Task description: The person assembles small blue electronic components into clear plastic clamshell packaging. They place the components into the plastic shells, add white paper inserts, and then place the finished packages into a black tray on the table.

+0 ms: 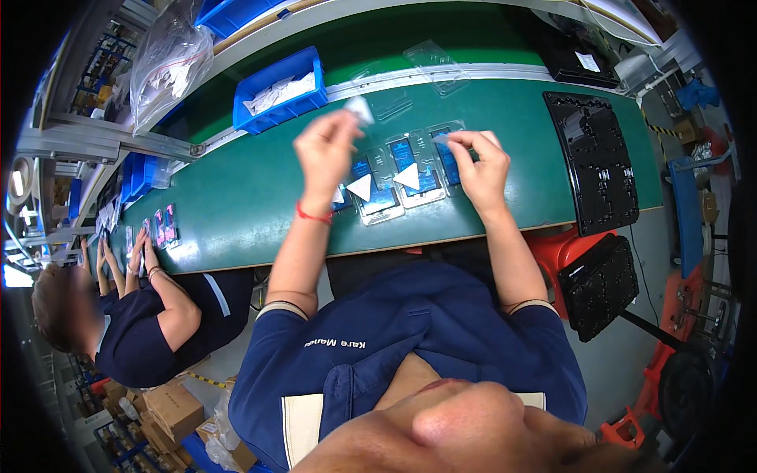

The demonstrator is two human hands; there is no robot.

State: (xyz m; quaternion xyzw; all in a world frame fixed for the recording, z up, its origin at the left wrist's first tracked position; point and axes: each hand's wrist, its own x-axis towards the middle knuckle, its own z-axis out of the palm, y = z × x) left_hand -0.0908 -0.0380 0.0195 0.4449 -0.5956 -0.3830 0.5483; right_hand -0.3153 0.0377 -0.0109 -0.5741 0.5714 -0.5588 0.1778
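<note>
Several clear plastic trays [381, 219] with dark blue flat rectangular pieces lie in a row on the green table. White triangular pieces [407, 177] rest on some of them. My left hand [325, 150] is raised above the row's left part, its thumb and fingers closed on a small white piece [360, 110]. At the rightmost tray, over its blue piece [447, 158], my right hand [484, 167] is pinched. Something small and pale shows at its fingertips; I cannot make out what it is.
Behind the row stands a blue bin [281, 88] of white pieces. Empty clear trays [436, 67] lie at the back. A black moulded tray [593, 162] occupies the table's right end. To the left, a co-worker's hands [142, 252] are by pink-and-dark pieces [165, 226].
</note>
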